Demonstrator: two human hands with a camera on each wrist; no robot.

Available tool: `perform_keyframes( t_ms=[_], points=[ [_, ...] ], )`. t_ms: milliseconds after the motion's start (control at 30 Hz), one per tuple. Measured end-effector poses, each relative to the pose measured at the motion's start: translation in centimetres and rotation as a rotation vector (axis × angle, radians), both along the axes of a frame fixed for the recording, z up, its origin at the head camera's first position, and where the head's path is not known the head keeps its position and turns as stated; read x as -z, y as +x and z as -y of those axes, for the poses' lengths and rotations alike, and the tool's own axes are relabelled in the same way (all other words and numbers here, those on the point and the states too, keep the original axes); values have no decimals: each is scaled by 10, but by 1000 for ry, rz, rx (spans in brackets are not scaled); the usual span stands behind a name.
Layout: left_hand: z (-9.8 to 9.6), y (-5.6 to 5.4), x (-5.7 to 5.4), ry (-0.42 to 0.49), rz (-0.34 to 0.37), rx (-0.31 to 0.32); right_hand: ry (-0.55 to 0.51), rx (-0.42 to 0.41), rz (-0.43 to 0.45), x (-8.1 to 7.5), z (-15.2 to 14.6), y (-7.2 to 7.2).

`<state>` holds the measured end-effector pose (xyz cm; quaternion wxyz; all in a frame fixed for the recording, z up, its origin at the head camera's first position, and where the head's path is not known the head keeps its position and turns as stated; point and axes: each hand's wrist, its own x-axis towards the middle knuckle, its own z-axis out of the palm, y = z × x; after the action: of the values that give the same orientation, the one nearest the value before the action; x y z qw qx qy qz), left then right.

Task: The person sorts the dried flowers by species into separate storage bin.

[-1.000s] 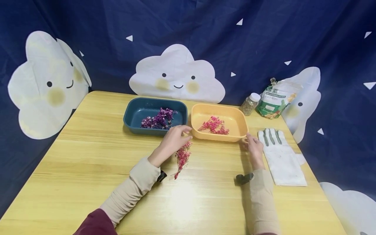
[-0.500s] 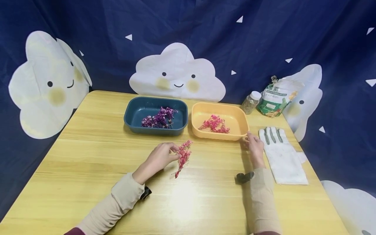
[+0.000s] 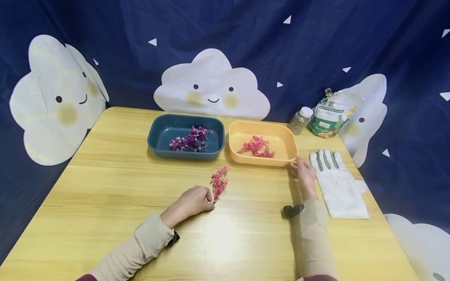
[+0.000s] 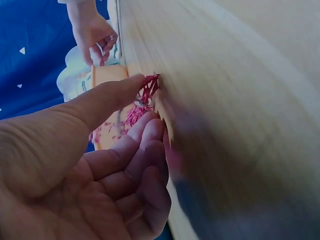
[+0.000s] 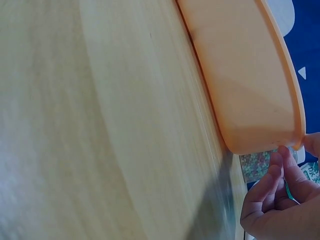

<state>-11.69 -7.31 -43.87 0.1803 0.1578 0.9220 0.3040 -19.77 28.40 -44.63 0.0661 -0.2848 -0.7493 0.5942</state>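
My left hand is at the stem end of a sprig of dried pink flowers on the table; thumb and fingertips are curled around the bound stems. The blossoms point away from the hand. My right hand pinches the near right corner of a yellow-orange plastic box, thumb at the rim and fingers against the wall in the right wrist view. Inside that box lies another pink sprig. Left of it, a dark blue box holds purple dried flowers.
A white-capped jar and a green-and-white pouch stand behind the orange box at the right. White gloves lie flat near the right table edge. A dark blue curtain with cloud prints backs the wooden table.
My left hand has come back from between the boxes, past the blossoms, down to the sprig's stem end. The right hand has stayed on the orange box's corner.
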Motion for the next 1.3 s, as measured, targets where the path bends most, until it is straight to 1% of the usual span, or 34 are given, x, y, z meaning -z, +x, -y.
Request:
perform_keyframes(
  t_ms=[133, 333, 500, 567, 667, 733, 867, 1033, 1133, 1300],
  points=[
    [0, -1, -1, 14, -11, 2, -5, 3, -13, -2, 0, -2],
    [0, -5, 2, 37, -19, -2, -20, 7, -28, -3, 1, -5],
    [0, -9, 4, 101, -27, -23, -20, 7, -32, -5, 1, -7],
    [-1, -10, 4, 143, -50, -27, -19, 5, -31, -5, 1, -7],
    [-4, -14, 3, 204, -116, -30, -11, -3, -26, -7, 1, -8],
    [-6, -16, 0, 241, -169, -27, -5, -7, -19, -7, 0, -8],
    [-10, -21, -8, 293, -241, -13, 1, -11, -10, -7, -1, -8],
    [-19, -35, -23, 316, -278, -23, -4, -17, -19, -6, -1, -4],
    [-27, -47, -29, 306, -284, -39, -12, -11, -16, -3, -1, -1],
    [-41, -71, -34, 259, -290, -82, -18, -6, -23, 2, -1, 2]
  ],
)
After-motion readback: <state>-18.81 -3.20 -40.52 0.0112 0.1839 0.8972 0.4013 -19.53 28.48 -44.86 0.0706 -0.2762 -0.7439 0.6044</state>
